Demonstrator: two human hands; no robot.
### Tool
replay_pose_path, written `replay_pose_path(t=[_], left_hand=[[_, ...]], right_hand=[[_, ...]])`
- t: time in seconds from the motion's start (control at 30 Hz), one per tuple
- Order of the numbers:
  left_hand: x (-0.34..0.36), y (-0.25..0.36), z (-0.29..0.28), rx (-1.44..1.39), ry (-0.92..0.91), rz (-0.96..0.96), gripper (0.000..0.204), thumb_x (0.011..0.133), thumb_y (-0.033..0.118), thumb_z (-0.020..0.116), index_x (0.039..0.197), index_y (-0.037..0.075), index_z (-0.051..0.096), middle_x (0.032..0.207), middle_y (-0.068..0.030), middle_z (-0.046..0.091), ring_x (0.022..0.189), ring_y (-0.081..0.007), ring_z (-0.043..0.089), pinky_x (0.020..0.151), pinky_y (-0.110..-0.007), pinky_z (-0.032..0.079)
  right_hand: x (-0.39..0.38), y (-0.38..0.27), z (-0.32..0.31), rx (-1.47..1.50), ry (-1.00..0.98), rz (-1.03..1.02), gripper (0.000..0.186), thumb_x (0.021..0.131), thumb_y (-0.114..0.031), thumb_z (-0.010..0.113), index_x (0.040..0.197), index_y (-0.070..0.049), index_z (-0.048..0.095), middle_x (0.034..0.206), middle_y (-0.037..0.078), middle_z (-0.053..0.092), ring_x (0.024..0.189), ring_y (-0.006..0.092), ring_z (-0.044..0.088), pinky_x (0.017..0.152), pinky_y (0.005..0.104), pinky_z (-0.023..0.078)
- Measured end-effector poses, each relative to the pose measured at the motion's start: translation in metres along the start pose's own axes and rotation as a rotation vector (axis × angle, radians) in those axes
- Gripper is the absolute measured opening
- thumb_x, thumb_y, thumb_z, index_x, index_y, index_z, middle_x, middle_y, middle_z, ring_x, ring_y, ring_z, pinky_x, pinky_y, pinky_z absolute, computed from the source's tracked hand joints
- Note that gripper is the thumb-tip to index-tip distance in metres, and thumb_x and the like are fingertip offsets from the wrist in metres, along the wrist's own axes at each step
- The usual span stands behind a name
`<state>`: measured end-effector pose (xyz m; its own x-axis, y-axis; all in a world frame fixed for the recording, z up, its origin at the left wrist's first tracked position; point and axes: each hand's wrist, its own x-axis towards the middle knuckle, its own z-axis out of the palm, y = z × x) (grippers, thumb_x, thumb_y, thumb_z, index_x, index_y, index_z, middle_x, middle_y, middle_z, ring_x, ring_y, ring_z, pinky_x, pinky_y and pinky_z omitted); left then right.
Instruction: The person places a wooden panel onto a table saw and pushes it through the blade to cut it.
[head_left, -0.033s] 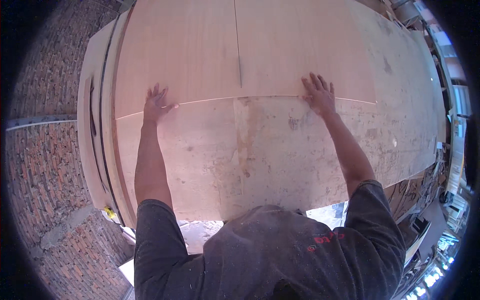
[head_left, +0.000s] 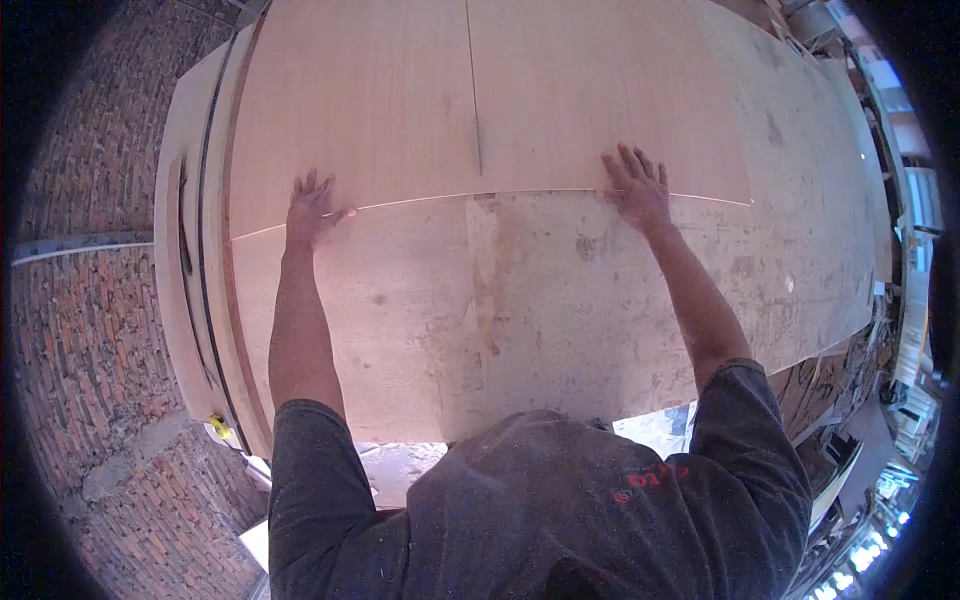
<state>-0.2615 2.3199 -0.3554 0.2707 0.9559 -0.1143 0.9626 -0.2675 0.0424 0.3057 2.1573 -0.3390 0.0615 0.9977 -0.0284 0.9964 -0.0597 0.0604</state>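
Note:
A pale, thin plywood sheet [head_left: 350,110] lies flat on a worn wooden worktable [head_left: 560,290]. Its near edge runs across in front of me as a bright line. Over the left part of that edge rests my left hand [head_left: 314,208], palm down, fingers spread forward on the sheet and thumb pointing right. My right hand [head_left: 638,190] lies the same way at the right part of the edge, fingers apart. Neither hand grips anything. Between them, a narrow dark slit [head_left: 475,90] runs through the sheet from the far side and stops short of the near edge.
A long wooden strip [head_left: 240,150] lines the table's left side, with a dark groove beside it. A yellow tape measure [head_left: 219,427] sits at the lower left corner. Beyond stands a brick wall [head_left: 85,330]. Boards and scraps [head_left: 840,450] crowd the right side.

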Motion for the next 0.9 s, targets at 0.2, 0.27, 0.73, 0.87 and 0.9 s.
replay_pose_path(t=[0.2, 0.27, 0.73, 0.87, 0.9], left_hand=[[0.014, 0.014, -0.008, -0.127, -0.022, 0.018, 0.091, 0.065, 0.053, 0.082, 0.143, 0.021, 0.047, 0.158, -0.01, 0.025, 0.147, -0.0369, 0.015, 0.121, -0.047, 0.018], [0.014, 0.009, -0.005, -0.101, -0.008, 0.024, 0.091, 0.065, 0.054, 0.082, 0.143, 0.022, 0.047, 0.158, -0.0096, 0.025, 0.147, -0.0368, 0.015, 0.121, -0.047, 0.019], [0.042, -0.01, 0.008, 0.03, 0.018, 0.095, 0.092, 0.066, 0.059, 0.078, 0.145, 0.023, 0.045, 0.159, -0.0091, 0.025, 0.146, -0.0386, 0.017, 0.12, -0.047, 0.021], [0.057, -0.015, 0.01, 0.02, 0.001, 0.066, 0.094, 0.067, 0.059, 0.078, 0.145, 0.022, 0.044, 0.159, -0.0097, 0.024, 0.146, -0.0389, 0.016, 0.12, -0.047, 0.021], [0.06, -0.026, 0.009, 0.058, 0.004, 0.05, 0.094, 0.067, 0.058, 0.079, 0.146, 0.022, 0.044, 0.159, -0.0097, 0.024, 0.146, -0.0385, 0.016, 0.12, -0.047, 0.021]], right_hand=[[0.005, 0.007, 0.001, -0.04, -0.042, 0.05, 0.069, 0.087, -0.063, 0.051, 0.147, -0.033, 0.037, 0.158, 0.001, 0.028, 0.145, 0.0262, 0.025, 0.115, 0.0567, 0.021], [0.007, 0.005, -0.001, -0.031, -0.041, 0.046, 0.069, 0.087, -0.062, 0.051, 0.147, -0.033, 0.038, 0.158, 0.002, 0.028, 0.145, 0.0266, 0.025, 0.115, 0.0567, 0.022], [0.023, 0.007, 0.001, 0.036, 0.024, 0.033, 0.068, 0.085, -0.056, 0.061, 0.145, -0.034, 0.041, 0.157, 0.003, 0.031, 0.143, 0.0295, 0.029, 0.112, 0.0584, 0.026], [0.023, 0.003, -0.001, 0.063, 0.017, 0.04, 0.068, 0.086, -0.052, 0.061, 0.147, -0.032, 0.038, 0.158, 0.003, 0.028, 0.144, 0.0299, 0.026, 0.113, 0.0592, 0.025], [0.025, -0.003, -0.002, 0.088, 0.021, 0.032, 0.068, 0.086, -0.051, 0.061, 0.148, -0.032, 0.037, 0.158, 0.003, 0.028, 0.144, 0.0302, 0.026, 0.113, 0.0604, 0.023]])
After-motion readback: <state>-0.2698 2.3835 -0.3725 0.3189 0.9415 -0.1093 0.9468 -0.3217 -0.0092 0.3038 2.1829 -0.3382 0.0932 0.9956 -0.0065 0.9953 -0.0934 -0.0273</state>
